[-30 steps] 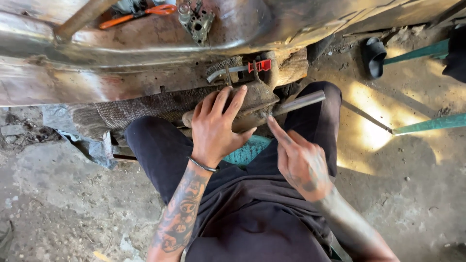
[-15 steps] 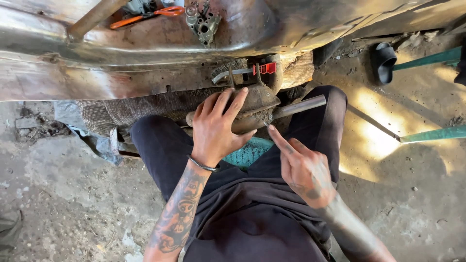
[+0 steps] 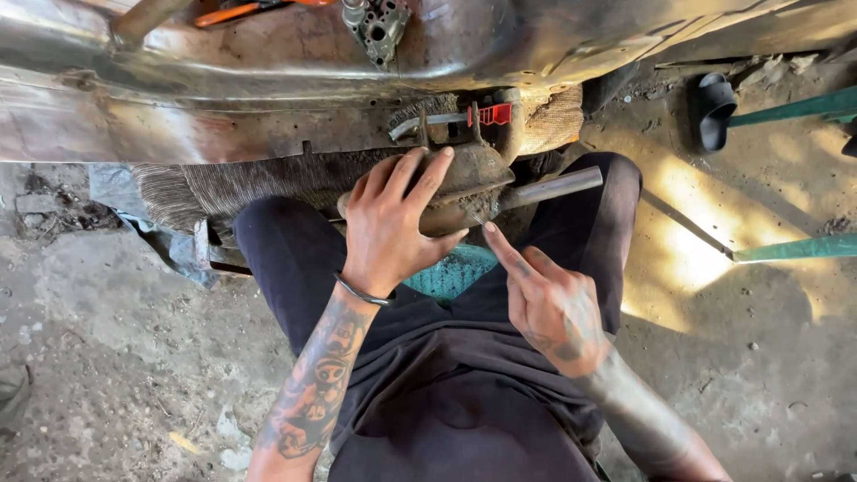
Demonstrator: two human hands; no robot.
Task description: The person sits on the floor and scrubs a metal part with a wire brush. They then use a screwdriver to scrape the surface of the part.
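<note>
Two hands are working on one rusty metal part (image 3: 460,183), which is lying across my lap just under the edge of the big steel body (image 3: 268,62) in front of me. My left hand (image 3: 388,228) is spread wide over the top of the part, fingers fanned and pressing down, thumb hooked on the near edge; it is pinning the piece rather than closing round it. My right hand (image 3: 549,308) is sitting just right of it and nearer to me, loosely curled, with the forefinger stretched out so the tip is touching, or very nearly touching, the part's near edge where the steel rod (image 3: 549,189) is sticking out to the right. I cannot tell whether anything thin is pinched in that hand.

In my judgement the step in hand is checking or picking at that joint by fingertip while the left hand is steadying. The next move is calling for a firm hold with the left hand and a light, exact touch with the right.

Beyond my left fingers a red-handled clamp (image 3: 486,114) is resting on a wire brush (image 3: 241,183). A black sandal (image 3: 714,107) is lying well off to the right on the concrete floor (image 3: 107,339).

Against the earlier frames, the right forefinger is sitting slightly closer to the left thumb, the left hand is staying in place, and the view is shifting a little.
</note>
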